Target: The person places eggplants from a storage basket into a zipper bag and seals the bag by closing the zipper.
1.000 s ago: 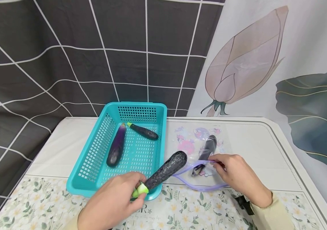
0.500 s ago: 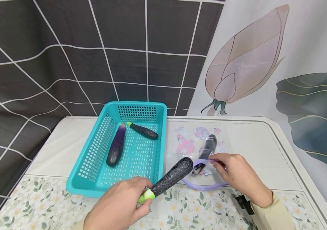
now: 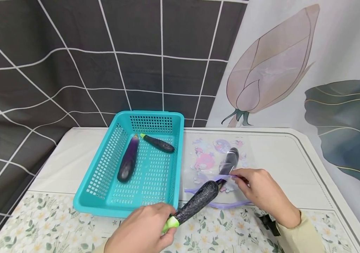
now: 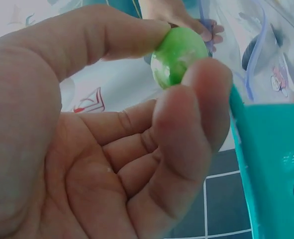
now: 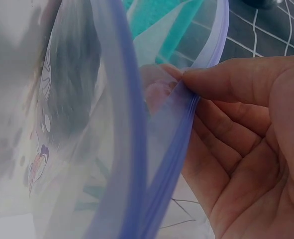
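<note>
My left hand [image 3: 143, 228] pinches the pale green stem end of a dark zucchini [image 3: 197, 203]. In the left wrist view that stem end [image 4: 175, 57] sits between thumb and fingertips. The zucchini's rounded far end is at the mouth of a clear zip bag [image 3: 187, 168] with a purple zip edge; whether it is inside cannot be told. My right hand [image 3: 263, 193] pinches the bag's upper zip edge [image 5: 189, 107], and the mouth gapes. A dark, elongated vegetable [image 3: 230, 160] lies inside the bag, partly blurred by the plastic.
Left of the bag stands a turquoise basket [image 3: 181, 158]. It holds a purple eggplant [image 3: 128, 160] and a smaller dark zucchini [image 3: 158, 143]. A floral cloth [image 3: 50, 223] covers the near table. A dark checked curtain [image 3: 135, 70] hangs behind.
My left hand has carried the zucchini rightward and slightly nearer, from over the basket's front corner to the bag's mouth. The right hand stays on the zip edge.
</note>
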